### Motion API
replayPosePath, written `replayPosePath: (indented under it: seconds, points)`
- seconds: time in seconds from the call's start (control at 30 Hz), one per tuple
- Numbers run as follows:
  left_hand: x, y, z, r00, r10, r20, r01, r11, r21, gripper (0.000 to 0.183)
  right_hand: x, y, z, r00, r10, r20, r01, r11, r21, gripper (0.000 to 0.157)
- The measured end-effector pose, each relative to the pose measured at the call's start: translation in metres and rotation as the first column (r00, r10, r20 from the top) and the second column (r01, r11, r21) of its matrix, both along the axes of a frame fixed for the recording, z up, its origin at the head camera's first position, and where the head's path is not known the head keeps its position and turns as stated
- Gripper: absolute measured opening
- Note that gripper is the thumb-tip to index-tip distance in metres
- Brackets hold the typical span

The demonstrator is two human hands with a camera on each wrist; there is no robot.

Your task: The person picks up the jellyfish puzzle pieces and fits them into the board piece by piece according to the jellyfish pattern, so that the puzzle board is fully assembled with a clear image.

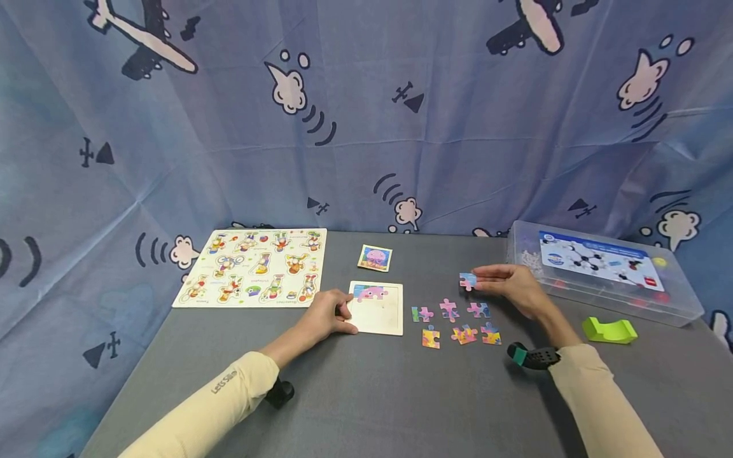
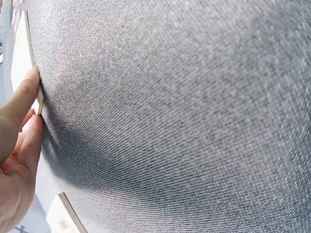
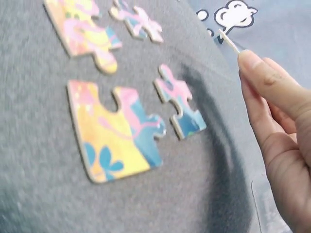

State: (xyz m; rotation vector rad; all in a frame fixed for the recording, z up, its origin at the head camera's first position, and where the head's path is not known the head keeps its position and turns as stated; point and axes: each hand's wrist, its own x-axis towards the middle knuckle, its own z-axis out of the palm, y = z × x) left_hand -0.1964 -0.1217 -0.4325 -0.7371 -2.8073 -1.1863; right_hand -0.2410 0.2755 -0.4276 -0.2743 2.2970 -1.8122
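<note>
My left hand [image 1: 325, 315] grips the left edge of a pale square puzzle tray [image 1: 378, 321], its fingertips and thumb at that edge in the left wrist view too. Joined pink-and-blue pieces [image 1: 372, 292] lie along the tray's upper left. Above the table to the right, my right hand [image 1: 512, 289] pinches a blue-and-pink jigsaw piece [image 1: 467, 282] between thumb and fingers; the right wrist view shows it edge-on. Several loose jigsaw pieces [image 1: 464, 334] lie face up in two rows right of the tray, among them a yellow-and-blue corner piece [image 3: 121, 141].
Behind the tray lies a small picture card [image 1: 375, 257] with a pink sea creature. A large board of cartoon figures [image 1: 269, 264] is at the left. At the right are a clear plastic box [image 1: 601, 286] and a lime green block [image 1: 609, 331]. A printed curtain [image 1: 355, 140] hangs behind.
</note>
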Motion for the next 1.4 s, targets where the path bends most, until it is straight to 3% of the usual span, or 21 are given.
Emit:
replayPosePath:
  seconds: [0.17, 0.73, 1.03, 1.4]
  points:
    - [0.000, 0.000, 0.001, 1.000, -0.001, -0.004, 0.001, 1.000, -0.001, 0.026, 0.002, -0.003, 0.002, 1.000, -0.013, 0.001, 0.013, 0.999, 0.042, 0.052]
    - [0.000, -0.001, 0.000, 1.000, -0.009, -0.006, 0.009, 1.000, 0.000, 0.026, 0.003, -0.027, 0.004, 1.000, 0.012, 0.016, -0.011, 0.999, -0.035, 0.047]
    - [-0.001, -0.001, -0.001, 1.000, -0.012, -0.002, 0.012, 1.000, 0.001, 0.026, 0.001, -0.044, -0.001, 1.000, 0.028, 0.006, -0.027, 0.993, -0.111, 0.034]
    - [-0.001, -0.001, -0.002, 1.000, -0.014, -0.022, 0.014, 1.000, 0.000, 0.025, 0.000, -0.066, -0.006, 0.998, 0.061, -0.016, -0.063, 0.985, -0.163, 0.040]
